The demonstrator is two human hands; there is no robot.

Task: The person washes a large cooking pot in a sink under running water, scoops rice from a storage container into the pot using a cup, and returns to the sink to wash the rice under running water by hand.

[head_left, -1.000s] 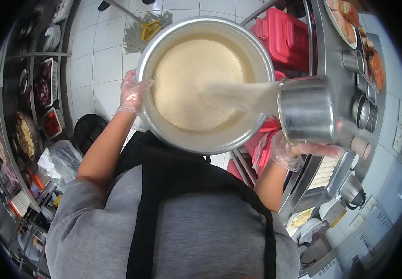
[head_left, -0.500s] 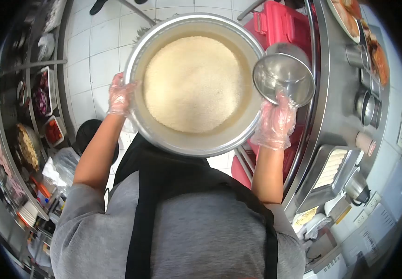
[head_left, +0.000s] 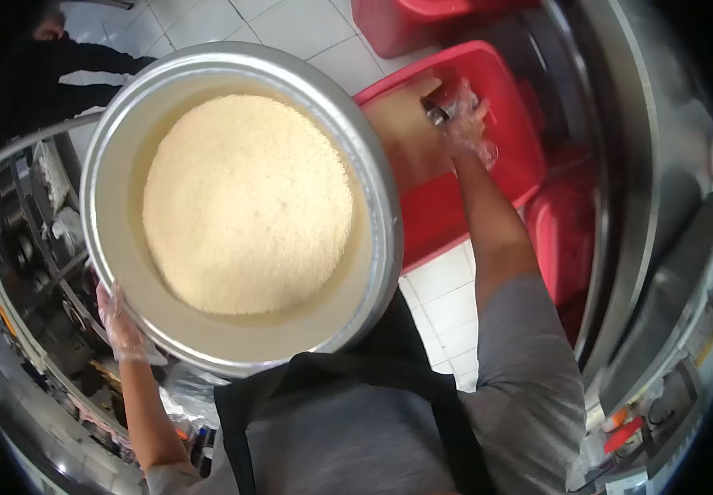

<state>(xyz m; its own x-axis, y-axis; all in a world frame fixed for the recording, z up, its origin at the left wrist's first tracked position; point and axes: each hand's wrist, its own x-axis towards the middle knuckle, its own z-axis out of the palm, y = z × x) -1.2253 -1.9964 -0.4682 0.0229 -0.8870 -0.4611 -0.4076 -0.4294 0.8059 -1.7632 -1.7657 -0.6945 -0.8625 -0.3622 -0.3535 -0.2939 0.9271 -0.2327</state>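
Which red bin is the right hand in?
The middle red bin, between the top-edge bin and the lower-right bin. Only it has the right hand inside, with a metal cup; pale contents show there.

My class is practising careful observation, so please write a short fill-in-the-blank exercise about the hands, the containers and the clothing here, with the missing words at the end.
1. The gloved hand at the rim of the large pot is the person's ____ hand.
2. The right hand is inside an open bin coloured ____.
3. The person's apron is ____ in colour.

Missing words: left; red; black.
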